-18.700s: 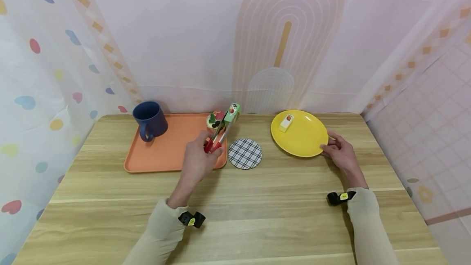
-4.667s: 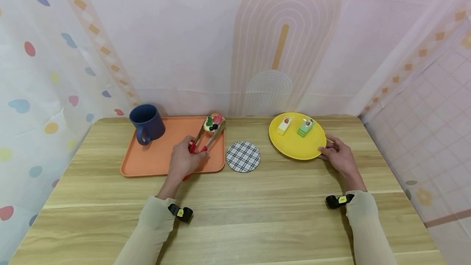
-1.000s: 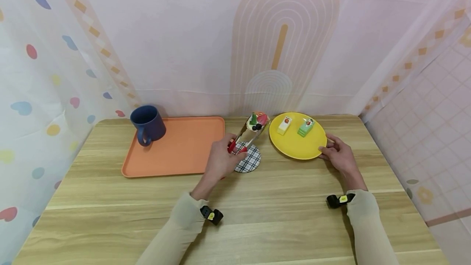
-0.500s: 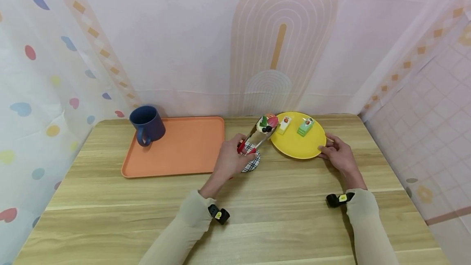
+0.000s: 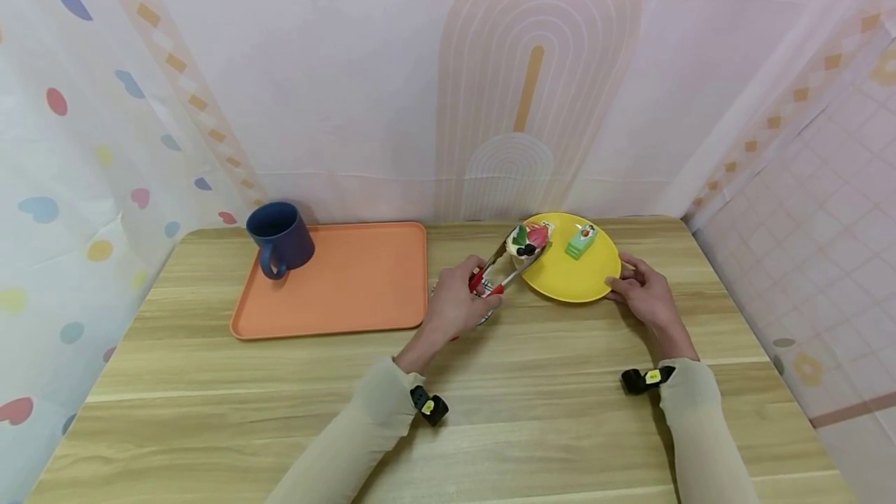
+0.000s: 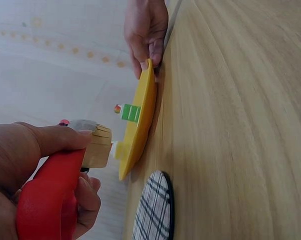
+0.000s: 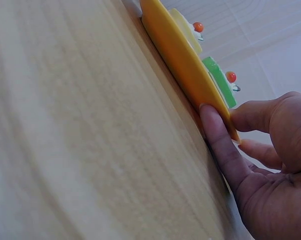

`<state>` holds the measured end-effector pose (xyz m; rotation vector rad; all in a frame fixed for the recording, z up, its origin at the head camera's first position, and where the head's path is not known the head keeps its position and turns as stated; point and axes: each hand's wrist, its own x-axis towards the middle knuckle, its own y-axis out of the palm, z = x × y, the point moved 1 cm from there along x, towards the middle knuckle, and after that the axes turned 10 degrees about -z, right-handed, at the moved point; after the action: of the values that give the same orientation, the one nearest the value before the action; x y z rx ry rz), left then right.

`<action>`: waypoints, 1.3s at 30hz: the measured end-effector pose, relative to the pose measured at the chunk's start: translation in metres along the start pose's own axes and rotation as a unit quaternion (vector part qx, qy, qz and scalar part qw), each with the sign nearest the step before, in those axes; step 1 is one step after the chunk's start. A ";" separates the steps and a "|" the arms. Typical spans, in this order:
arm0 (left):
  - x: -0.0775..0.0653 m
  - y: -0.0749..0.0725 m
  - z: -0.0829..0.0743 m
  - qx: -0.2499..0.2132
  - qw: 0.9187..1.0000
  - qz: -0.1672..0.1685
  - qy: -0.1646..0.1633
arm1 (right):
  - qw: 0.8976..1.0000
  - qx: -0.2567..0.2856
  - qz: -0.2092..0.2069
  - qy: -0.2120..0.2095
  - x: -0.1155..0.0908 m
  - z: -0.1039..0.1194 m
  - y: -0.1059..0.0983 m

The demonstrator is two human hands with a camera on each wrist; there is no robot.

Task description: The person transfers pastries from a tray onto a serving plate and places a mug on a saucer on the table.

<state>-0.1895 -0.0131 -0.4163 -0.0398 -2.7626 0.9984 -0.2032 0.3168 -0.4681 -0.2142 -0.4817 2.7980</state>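
My left hand grips red-handled tongs, with red plastic under the thumb in the left wrist view. Between the tongs' tips is a fruit-topped tart with berries and a green leaf, held over the left rim of the yellow plate. My right hand pinches the plate's right rim, thumb above and fingers below, as the right wrist view shows. On the plate stand a green cake slice and a pale yellow cake slice, the latter mostly hidden behind the tart in the head view.
A round checked coaster lies under my left hand, between plate and tray. The orange tray is at the left, with a dark blue mug on its back left corner. A patterned curtain hangs behind the wooden table.
Earlier, the green slice came from the tongs onto the plate. Then the tongs took the tart off the tray and carried it right, to the plate. The right hand keeps its hold.
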 end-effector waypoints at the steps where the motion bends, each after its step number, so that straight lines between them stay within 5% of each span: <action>1: 0.000 0.001 -0.001 0.000 1.000 0.003 0.000 | 1.000 0.000 0.000 0.000 0.000 0.000 0.000; 10: 0.001 0.010 -0.009 -0.019 0.999 0.037 -0.022 | 1.000 0.001 0.001 0.006 -0.001 0.000 0.001; 39: 0.013 0.046 -0.013 -0.008 0.997 0.074 -0.019 | 1.000 0.009 0.001 0.005 0.001 0.000 0.006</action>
<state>-0.2016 0.0317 -0.4331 -0.2338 -2.8373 1.0215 -0.2057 0.3115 -0.4704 -0.2243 -0.4550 2.8005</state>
